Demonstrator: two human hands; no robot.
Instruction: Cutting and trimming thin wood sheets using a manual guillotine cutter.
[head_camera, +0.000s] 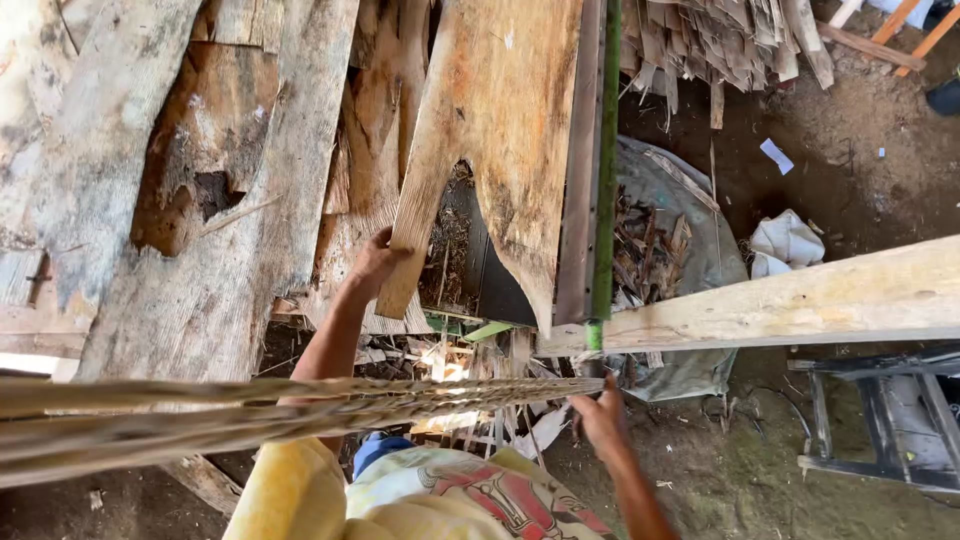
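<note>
— While the left hand (375, 258) grips the lower end of that forked plank (495, 150), where does the board sit?

— Leaning among the stacked slabs (150, 190), its notched end down, just beside a green pole (604, 170). It looks lifted partly clear of the pile, not yet carried off.

— And the right hand (603, 420)?

— Down near the foot of the pole, by the tip of some long thin strips (300, 410) that run across the view. Whether it is closed on anything, I cannot tell.

— What else lies around?

— A pale beam (800, 300) crossing on the right, scrap wood (650, 250) on a grey sheet (700, 250), and a dirt floor (730, 480). By my judgement, most of the pile looks unsorted.
</note>
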